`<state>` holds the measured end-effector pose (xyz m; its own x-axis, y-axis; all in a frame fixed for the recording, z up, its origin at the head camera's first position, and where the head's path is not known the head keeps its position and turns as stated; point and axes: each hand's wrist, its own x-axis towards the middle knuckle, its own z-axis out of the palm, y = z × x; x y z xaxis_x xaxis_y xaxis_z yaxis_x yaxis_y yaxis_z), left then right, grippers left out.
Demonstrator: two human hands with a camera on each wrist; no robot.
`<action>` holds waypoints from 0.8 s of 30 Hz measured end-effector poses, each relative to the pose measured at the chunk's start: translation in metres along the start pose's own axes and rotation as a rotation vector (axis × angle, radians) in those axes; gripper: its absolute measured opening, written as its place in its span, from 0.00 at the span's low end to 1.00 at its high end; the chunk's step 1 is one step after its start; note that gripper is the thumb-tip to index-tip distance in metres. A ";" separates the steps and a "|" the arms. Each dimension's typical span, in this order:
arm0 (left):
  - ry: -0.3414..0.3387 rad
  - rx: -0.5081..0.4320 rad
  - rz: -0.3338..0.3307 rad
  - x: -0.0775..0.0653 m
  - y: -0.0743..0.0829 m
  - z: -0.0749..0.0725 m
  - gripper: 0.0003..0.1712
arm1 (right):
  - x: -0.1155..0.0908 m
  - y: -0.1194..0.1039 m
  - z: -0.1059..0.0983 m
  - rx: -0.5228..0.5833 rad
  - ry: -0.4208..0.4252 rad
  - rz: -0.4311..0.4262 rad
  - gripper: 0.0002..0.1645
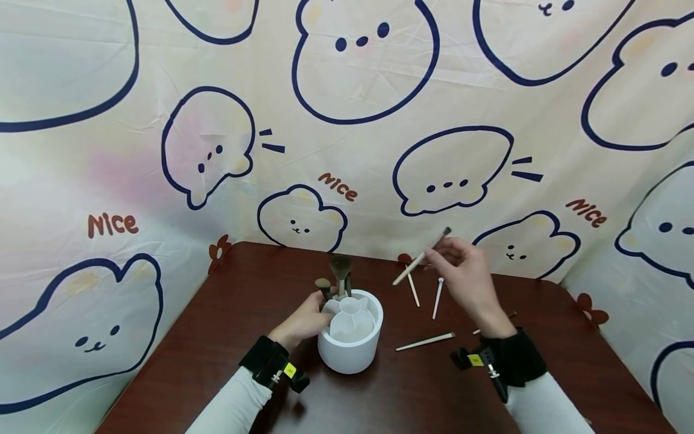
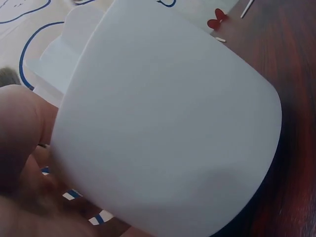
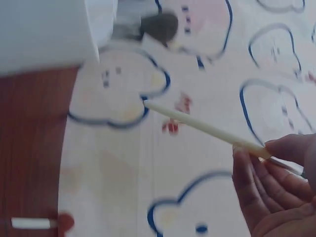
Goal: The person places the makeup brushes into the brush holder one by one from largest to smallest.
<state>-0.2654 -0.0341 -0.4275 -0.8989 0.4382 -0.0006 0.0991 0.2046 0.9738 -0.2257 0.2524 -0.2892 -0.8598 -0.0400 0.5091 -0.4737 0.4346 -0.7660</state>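
A white round brush holder [image 1: 349,357] with a petal-shaped divided insert stands on the table. My left hand [image 1: 302,317] grips its left side, thumb at the rim; the holder's smooth wall [image 2: 173,113] fills most of the left wrist view. Several makeup brushes stand at the holder's back left, including a large fluffy one [image 1: 341,265] and a smaller rounded one [image 1: 323,284]. Right of the holder and above the table, my right hand [image 1: 470,278] pinches a slim makeup brush [image 3: 202,127] near its ferrule. Its bristles point up and away, its pale handle end down toward the holder.
More slim brushes lie on the dark wooden table [image 1: 217,361]: one near the front [image 1: 425,342], one upright in view behind it [image 1: 438,298], another by the back edge [image 1: 413,288]. A further brush [image 1: 477,331] is partly hidden by my right wrist. Cartoon-printed cloth [image 1: 347,150] hangs behind.
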 end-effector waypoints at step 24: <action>0.048 -0.028 0.051 -0.016 0.025 0.009 0.31 | -0.011 0.041 0.113 -0.239 -0.184 0.005 0.03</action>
<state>-0.2451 -0.0282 -0.4051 -0.9126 0.4045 0.0598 0.1341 0.1579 0.9783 -0.2568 0.1692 -0.3709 -0.8927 -0.1903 0.4086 -0.4295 0.6340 -0.6431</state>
